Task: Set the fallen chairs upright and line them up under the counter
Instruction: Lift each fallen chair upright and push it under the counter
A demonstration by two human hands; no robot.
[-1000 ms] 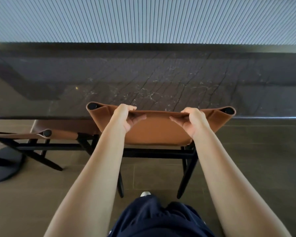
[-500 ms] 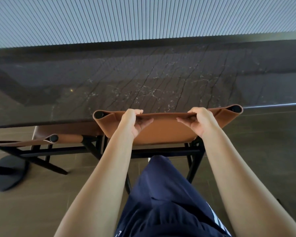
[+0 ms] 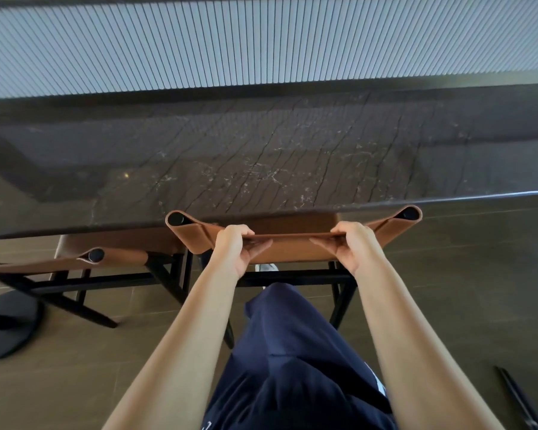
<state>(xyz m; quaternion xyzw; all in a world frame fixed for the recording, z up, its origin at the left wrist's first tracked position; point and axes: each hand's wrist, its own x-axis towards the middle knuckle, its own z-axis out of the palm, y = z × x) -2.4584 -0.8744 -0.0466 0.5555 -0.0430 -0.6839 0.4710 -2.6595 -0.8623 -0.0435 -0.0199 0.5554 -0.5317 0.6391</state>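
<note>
An upright chair with a tan leather backrest (image 3: 292,248) and black legs stands in front of me, its seat tucked under the dark marble counter (image 3: 261,156). My left hand (image 3: 235,246) grips the top edge of the backrest left of centre. My right hand (image 3: 354,242) grips the same edge right of centre. A second chair of the same kind (image 3: 106,259) stands upright to the left, also partly under the counter; its left side runs out of view.
A ribbed pale wall panel (image 3: 261,41) rises behind the counter. A round black pedestal base (image 3: 7,324) sits on the brown tiled floor at the left. A thin black leg of something (image 3: 519,398) lies at the bottom right corner. My dark-trousered leg (image 3: 292,352) is stepped forward.
The chair has slid forward, its backrest now meeting the counter's edge and its seat hidden beneath. I have stepped closer, with my leg coming forward. Both hands kept their grip.
</note>
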